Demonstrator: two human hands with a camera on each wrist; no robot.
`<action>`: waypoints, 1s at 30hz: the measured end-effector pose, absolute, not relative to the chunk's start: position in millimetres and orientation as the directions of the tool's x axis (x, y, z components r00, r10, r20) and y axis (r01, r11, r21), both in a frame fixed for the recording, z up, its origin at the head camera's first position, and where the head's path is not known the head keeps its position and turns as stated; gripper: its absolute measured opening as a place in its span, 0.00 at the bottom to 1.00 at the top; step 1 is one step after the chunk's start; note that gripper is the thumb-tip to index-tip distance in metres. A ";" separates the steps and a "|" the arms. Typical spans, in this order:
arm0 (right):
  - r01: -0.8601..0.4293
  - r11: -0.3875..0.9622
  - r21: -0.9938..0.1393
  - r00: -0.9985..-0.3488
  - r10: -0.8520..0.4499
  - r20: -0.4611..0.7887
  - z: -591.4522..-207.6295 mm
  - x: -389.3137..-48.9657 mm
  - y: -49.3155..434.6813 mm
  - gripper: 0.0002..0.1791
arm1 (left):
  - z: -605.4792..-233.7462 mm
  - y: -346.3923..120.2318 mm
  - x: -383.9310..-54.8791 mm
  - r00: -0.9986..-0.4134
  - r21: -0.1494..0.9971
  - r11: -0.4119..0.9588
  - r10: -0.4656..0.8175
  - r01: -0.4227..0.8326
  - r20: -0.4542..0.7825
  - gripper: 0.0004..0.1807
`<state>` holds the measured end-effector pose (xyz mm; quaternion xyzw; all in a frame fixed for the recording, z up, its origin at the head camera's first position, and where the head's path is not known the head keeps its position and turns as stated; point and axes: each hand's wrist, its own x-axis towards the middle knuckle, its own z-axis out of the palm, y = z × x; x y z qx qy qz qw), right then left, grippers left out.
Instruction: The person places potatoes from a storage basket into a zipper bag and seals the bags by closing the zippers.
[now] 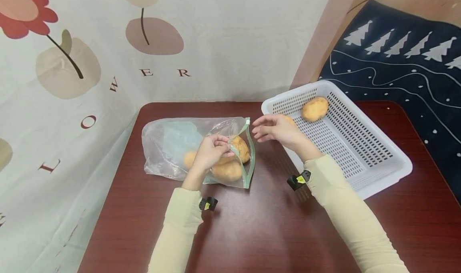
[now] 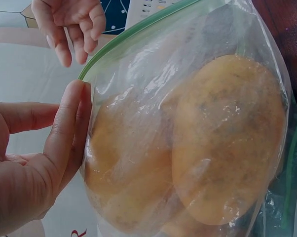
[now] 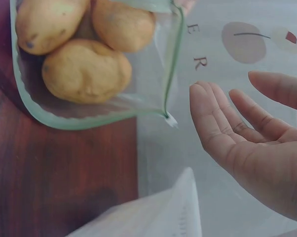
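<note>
A clear zip-top bag with a green seal lies on its side, its mouth facing right. Inside it are several potatoes; three show through the opening in the right wrist view. My left hand pinches the bag's upper rim between thumb and fingers, lifting that edge so the mouth gapes. Between the bag and a white basket hovers my right hand, palm turned toward the bag, fingers loosely extended and holding nothing. One potato rests in the basket, and another is partly hidden behind my right hand.
The white perforated basket stands at an angle on the right of the dark red table. Printed cloth hangs behind the table's back edge. A dark cloth with white trees hangs at the right.
</note>
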<state>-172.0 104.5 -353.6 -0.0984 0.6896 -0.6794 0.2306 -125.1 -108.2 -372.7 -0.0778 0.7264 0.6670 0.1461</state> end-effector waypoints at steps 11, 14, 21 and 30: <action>0.157 0.047 -0.986 -0.906 -0.392 -0.163 -340.3 -180.7 129.9 0.13 | -372.9 -108.7 -124.6 -0.947 0.947 0.107 0.082 -0.303 -0.312 0.12; 0.153 0.062 -0.986 -0.911 -0.378 -0.165 -339.8 -184.4 139.6 0.15 | -372.6 -108.7 -124.3 -0.947 0.948 0.105 0.082 -0.302 -0.311 0.12; 0.167 0.088 -0.982 -0.921 -0.342 -0.187 -342.1 -190.7 162.0 0.12 | -373.4 -108.6 -124.5 -0.947 0.948 0.100 0.083 -0.303 -0.311 0.13; 0.165 0.185 -0.969 -0.930 -0.297 -0.215 -346.0 -194.1 184.1 0.13 | -374.3 -108.8 -125.0 -0.948 0.949 0.097 0.085 -0.299 -0.307 0.13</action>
